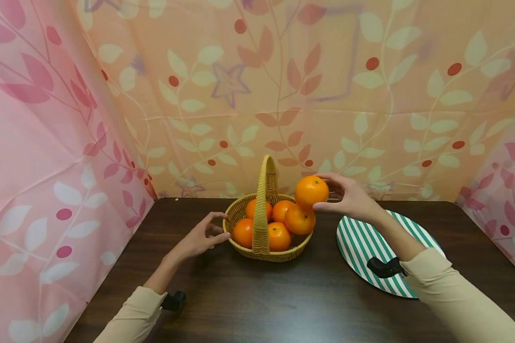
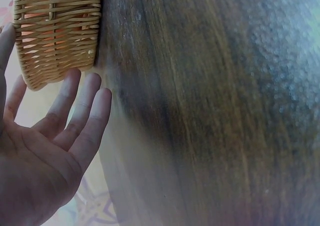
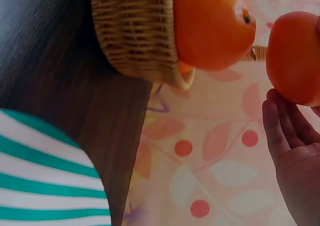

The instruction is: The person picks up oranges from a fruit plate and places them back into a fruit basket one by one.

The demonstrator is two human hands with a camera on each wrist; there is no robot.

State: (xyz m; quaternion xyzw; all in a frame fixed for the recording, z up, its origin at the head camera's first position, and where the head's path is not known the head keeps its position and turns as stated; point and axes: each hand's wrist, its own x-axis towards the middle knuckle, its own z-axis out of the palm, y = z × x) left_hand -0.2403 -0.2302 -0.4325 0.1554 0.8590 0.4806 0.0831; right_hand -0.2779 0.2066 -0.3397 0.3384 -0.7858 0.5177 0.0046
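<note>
A yellow wicker basket (image 1: pixel 261 238) with a tall arched handle holds several oranges (image 1: pixel 279 237). Above its right rim, my right hand (image 1: pixel 347 195) grips one orange (image 1: pixel 311 190) between thumb and fingers. That orange (image 3: pixel 295 58) also appears in the right wrist view, apart from the orange (image 3: pixel 215 28) that sticks up over the basket's rim. On the other side, my left hand (image 1: pixel 203 236) rests its fingertips at the basket's left rim. The left wrist view shows the left fingers extended beside the woven wall (image 2: pixel 57 30), without wrapping around it.
A round mat (image 1: pixel 360 247) with green and white stripes lies on the dark wooden table (image 1: pixel 257 305), under the right forearm. Patterned cloth (image 1: pixel 240 119) hangs behind the table and on both sides. Each wrist bears a black device (image 1: pixel 384 267).
</note>
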